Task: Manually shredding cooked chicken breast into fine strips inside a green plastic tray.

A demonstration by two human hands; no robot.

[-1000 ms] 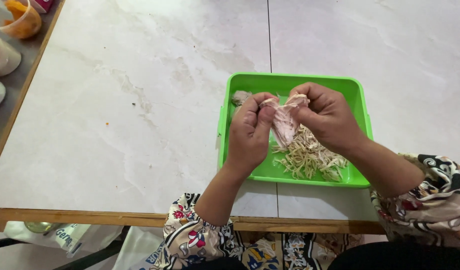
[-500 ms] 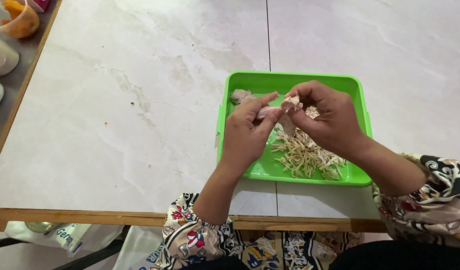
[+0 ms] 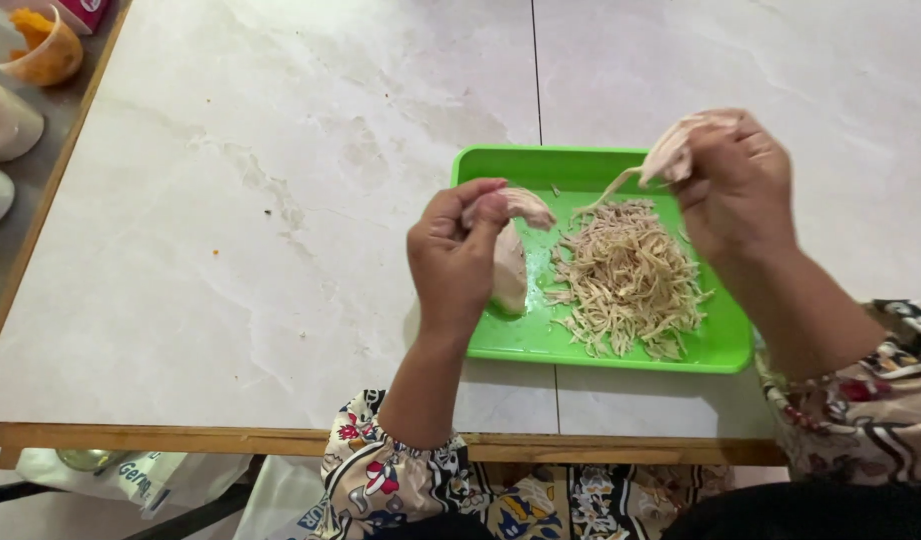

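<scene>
A pale chicken piece [image 3: 508,262] hangs over the left part of the green tray [image 3: 541,345], pinched at its top by the left hand [image 3: 459,255], knuckles up, forearm rising from the table edge. The right hand [image 3: 736,185], raised above the tray's far right corner, grips a torn strip [image 3: 666,160]. Shreds [image 3: 629,278] lie heaped in the tray's middle. The tray sits on the marble table [image 3: 231,250].

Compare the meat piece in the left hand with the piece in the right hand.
The left hand's chunk is large, rounded and hangs low over the green tray; the right hand's piece is smaller, flatter and raised above the tray's far edge. A thin strand trails off the right one, none off the left. Both are pale cooked meat, like the shredded pile.
</scene>
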